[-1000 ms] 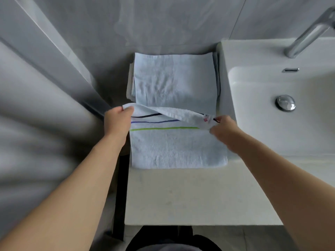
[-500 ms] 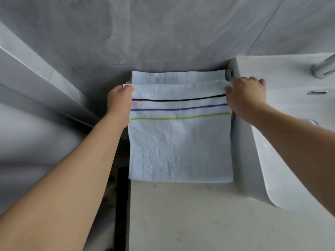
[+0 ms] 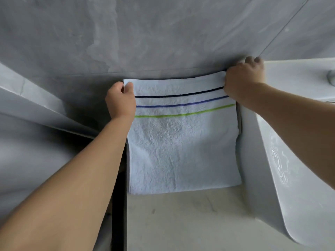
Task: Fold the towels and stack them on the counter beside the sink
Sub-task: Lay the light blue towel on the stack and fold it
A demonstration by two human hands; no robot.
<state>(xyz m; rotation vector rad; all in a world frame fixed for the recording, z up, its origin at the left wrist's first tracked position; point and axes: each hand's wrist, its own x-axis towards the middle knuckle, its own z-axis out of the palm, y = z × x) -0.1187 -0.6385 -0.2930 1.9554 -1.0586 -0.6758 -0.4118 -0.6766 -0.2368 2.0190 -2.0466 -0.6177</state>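
A pale blue towel (image 3: pixel 183 145) lies flat on the counter (image 3: pixel 181 220), just beside the white sink (image 3: pixel 293 160). It has three thin stripes near its far edge: a black one, a blue one and a green one. The far edge of the towel sits close to the grey wall (image 3: pixel 163 33), and the right edge of the towel runs along the side of the sink.

The left hand (image 3: pixel 120 101) holds the far left corner of the towel. Its fingers are curled, and the thumb lies on top of the cloth, so the corner is pinched between the thumb and the fingers. The rest of the towel spreads out to the right of this hand and back toward the person.

The right hand (image 3: pixel 243 80) holds the far right corner. Its fingers are curled over the edge of the cloth, near the spot where the sink meets the wall. The towel spreads out to the left of this hand and back toward the person. The ends of the black and blue stripes go under this hand.

Both arms reach forward over the counter. The near edge of the towel lies flat, with bare counter in front of it
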